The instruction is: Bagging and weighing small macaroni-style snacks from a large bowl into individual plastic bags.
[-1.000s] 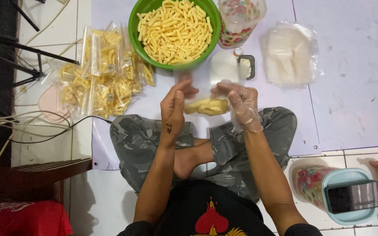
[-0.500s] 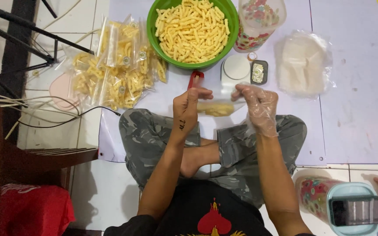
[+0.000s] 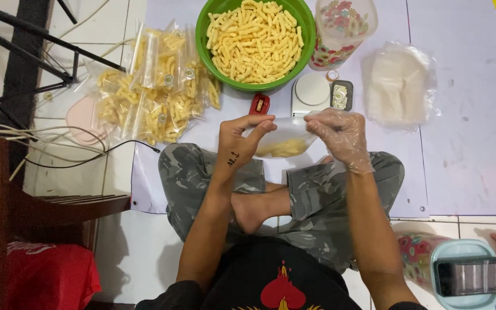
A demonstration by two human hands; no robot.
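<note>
Both hands hold one small clear bag [image 3: 285,140] above my crossed legs, just short of the white scale [image 3: 311,92]. My left hand [image 3: 237,143] is bare, thumb and fingers pinched together on the bag's left top edge. My right hand [image 3: 343,138], in a thin crinkled plastic glove, is closed on the right top edge. The bag hangs between them, mouth stretched flat, a small heap of yellow snack sticks in its bottom.

Judgement on the step: keep the mouth taut and level, sticks settled low, so the film lies flat with no creases or crumbs in the strip near the top. Keep the pinch light; the film is thin and slippery against the glove.

Materials: sticks are short, curved, matte, pale orange. Green bowl [image 3: 255,43], round, glossy plastic, heaped with the same sticks. To my left, a pile of filled bags [image 3: 156,95], shiny and wrinkled. To my right, a soft stack of empty bags [image 3: 400,86], cloudy white. Small red lighter-shaped object [image 3: 259,104] just beside the bowl.
</note>
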